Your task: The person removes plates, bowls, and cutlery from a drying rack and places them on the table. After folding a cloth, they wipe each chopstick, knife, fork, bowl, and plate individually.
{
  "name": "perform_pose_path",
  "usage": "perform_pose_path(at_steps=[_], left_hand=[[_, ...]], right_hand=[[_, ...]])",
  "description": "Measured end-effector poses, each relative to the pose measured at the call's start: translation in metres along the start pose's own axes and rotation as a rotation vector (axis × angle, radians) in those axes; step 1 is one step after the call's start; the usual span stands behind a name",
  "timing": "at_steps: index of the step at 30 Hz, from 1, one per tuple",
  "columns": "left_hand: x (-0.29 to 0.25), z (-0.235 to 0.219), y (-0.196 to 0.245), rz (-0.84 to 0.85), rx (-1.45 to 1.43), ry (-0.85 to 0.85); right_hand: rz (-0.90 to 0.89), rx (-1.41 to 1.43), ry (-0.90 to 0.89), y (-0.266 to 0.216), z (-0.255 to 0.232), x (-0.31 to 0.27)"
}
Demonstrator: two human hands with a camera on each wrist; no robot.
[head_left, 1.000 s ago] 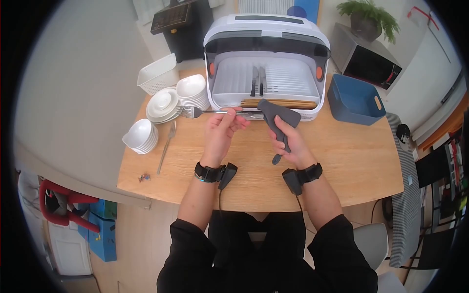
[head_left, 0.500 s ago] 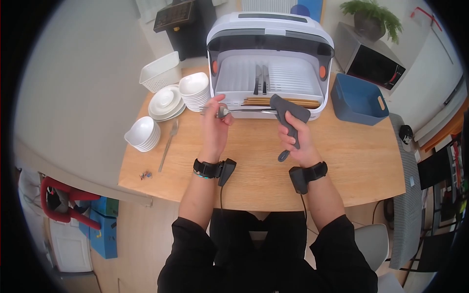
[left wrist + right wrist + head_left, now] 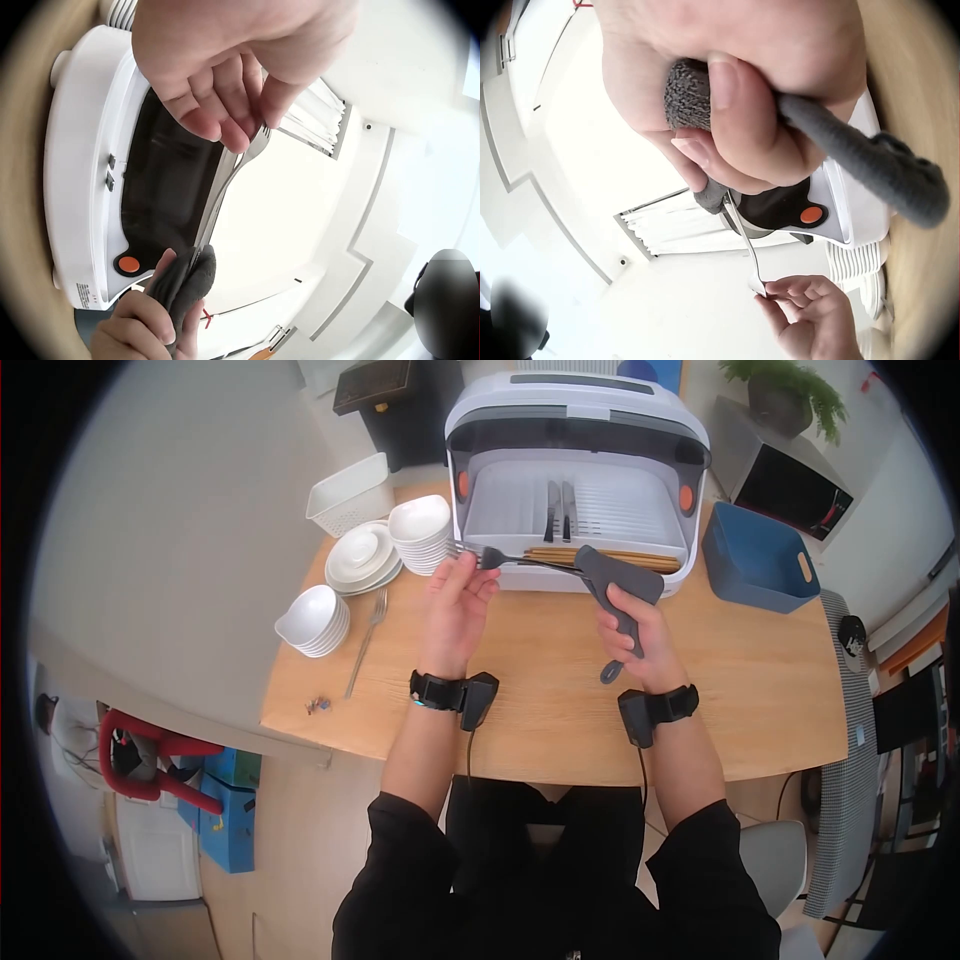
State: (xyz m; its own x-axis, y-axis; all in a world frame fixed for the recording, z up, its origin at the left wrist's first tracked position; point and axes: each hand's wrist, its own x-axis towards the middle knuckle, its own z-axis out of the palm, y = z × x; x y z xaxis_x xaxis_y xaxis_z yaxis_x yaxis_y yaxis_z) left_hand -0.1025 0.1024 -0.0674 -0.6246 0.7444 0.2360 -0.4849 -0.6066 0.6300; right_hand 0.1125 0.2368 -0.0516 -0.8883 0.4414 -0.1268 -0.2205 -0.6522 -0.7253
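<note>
A metal fork (image 3: 491, 558) is held crosswise above the table, tines to the left. My left hand (image 3: 456, 615) pinches it at the tine end between thumb and fingertips, as the left wrist view also shows. My right hand (image 3: 648, 645) grips a folded dark grey cloth (image 3: 628, 580) wrapped round the far end of the handle, hiding that end. In the right wrist view the cloth's hanging loop (image 3: 870, 161) sticks out below the fist. A second fork (image 3: 366, 644) lies on the table left of my left hand.
Ahead stands a white dish cabinet (image 3: 490, 577) with its lid raised, holding knives (image 3: 569, 510) and chopsticks (image 3: 650, 562). Stacked bowls (image 3: 420, 525), plates (image 3: 350, 575), small bowls (image 3: 312, 620) and a white basket (image 3: 350, 495) stand left; a blue bin (image 3: 760, 565) stands right.
My left hand has shifted leftward along the fork, from its neck to the tines. My right hand has moved right with the cloth, so the hands are farther apart. The head view has shifted slightly.
</note>
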Motion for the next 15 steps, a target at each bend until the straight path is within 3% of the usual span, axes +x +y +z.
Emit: perform_pose_path(at_steps=[10, 12, 15], left_hand=[[-0.014, 0.017, -0.03, -0.124, -0.068, -0.043], [-0.025, 0.024, -0.051, -0.322, -0.048, -0.15], [-0.021, 0.019, -0.053, -0.257, 0.005, -0.161]], right_hand=[[-0.025, -0.056, -0.003, 0.014, 0.006, 0.001], [0.008, -0.127, -0.044, 0.029, 0.016, 0.003], [0.005, -0.141, -0.048, 0.028, 0.018, 0.005]])
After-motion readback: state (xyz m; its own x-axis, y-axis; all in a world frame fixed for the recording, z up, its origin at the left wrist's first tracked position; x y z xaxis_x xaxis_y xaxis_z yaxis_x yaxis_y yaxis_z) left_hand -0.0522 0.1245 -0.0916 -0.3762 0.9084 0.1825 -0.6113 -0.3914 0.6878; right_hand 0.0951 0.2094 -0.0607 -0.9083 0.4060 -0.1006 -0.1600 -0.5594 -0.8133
